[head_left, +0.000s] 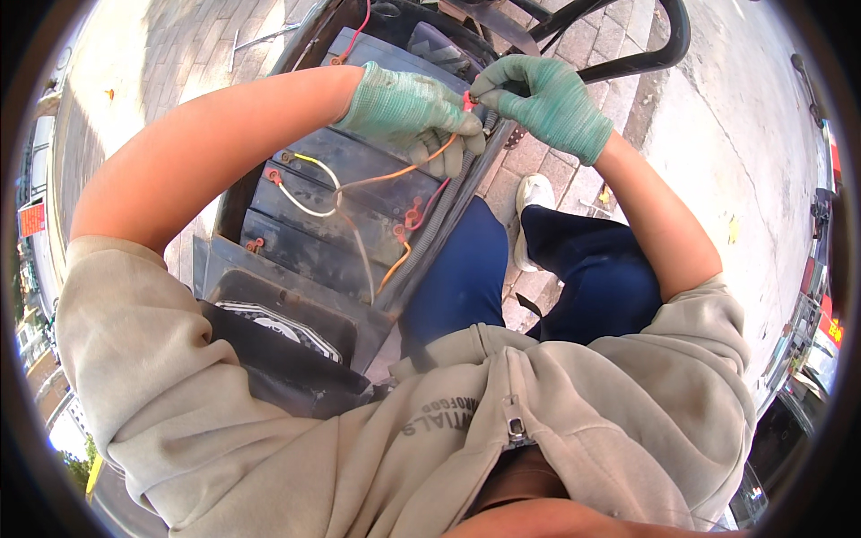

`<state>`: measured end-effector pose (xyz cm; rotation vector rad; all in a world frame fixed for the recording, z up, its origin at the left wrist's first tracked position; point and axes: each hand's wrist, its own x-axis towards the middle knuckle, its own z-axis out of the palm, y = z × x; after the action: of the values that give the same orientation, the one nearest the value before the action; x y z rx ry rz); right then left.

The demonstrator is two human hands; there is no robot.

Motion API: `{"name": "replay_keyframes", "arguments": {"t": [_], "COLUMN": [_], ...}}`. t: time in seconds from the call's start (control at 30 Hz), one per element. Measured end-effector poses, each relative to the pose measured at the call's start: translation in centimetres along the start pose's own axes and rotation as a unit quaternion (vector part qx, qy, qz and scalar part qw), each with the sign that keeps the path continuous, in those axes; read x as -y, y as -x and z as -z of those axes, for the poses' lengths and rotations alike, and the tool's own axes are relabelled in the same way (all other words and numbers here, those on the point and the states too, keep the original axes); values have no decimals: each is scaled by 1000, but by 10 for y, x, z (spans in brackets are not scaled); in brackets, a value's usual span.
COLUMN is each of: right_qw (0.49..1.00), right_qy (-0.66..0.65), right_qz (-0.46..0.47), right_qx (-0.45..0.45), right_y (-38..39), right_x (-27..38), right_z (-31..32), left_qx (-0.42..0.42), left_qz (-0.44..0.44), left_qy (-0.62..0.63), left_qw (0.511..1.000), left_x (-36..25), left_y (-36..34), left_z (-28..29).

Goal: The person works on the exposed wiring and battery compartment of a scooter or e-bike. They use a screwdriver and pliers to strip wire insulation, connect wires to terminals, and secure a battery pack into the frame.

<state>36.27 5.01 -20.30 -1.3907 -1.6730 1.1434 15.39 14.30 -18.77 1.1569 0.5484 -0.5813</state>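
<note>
Both my hands wear green knitted gloves with grey fingers, and they meet over the far right of a row of dark grey batteries (314,229). My left hand (404,106) curls closed around an orange wire (395,172) near its end. At that end sits a small red terminal cap (468,101), between the two hands. My right hand (554,106) pinches at the cap from the right, thumb and forefinger together. A yellow-and-white wire (330,184) and a short orange wire (392,267) run across the batteries to red-capped terminals. My left hand partly covers the battery beneath it.
The batteries sit in a black frame (446,226), a ribbed grey conduit along its right side. A black tubular bar (641,61) curves out at the far right. A metal rod tool (265,38) lies on the paving at the far left. My legs (457,269) are close against the frame.
</note>
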Motion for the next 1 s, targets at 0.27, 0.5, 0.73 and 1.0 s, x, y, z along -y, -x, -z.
{"name": "replay_keyframes", "arguments": {"t": [0.27,0.5,0.73,1.0], "right_qw": [999,981,942,937], "right_qy": [4,135,267,261], "right_qz": [-48,-111,-131,-177], "right_qx": [12,80,153,149], "right_y": [-4,-20,-30,-29], "right_x": [-11,-31,-49,-54], "right_z": [-6,-7,-25,-28], "left_qx": [-9,-230,-134,-85], "left_qz": [47,74,133,164], "left_qy": [-36,-324,-641,-654], "left_qw": [998,914,744,733], "left_x": [-6,25,43,33], "left_y": [2,-10,-2,22], "left_z": [1,-18,-52,-62]}}
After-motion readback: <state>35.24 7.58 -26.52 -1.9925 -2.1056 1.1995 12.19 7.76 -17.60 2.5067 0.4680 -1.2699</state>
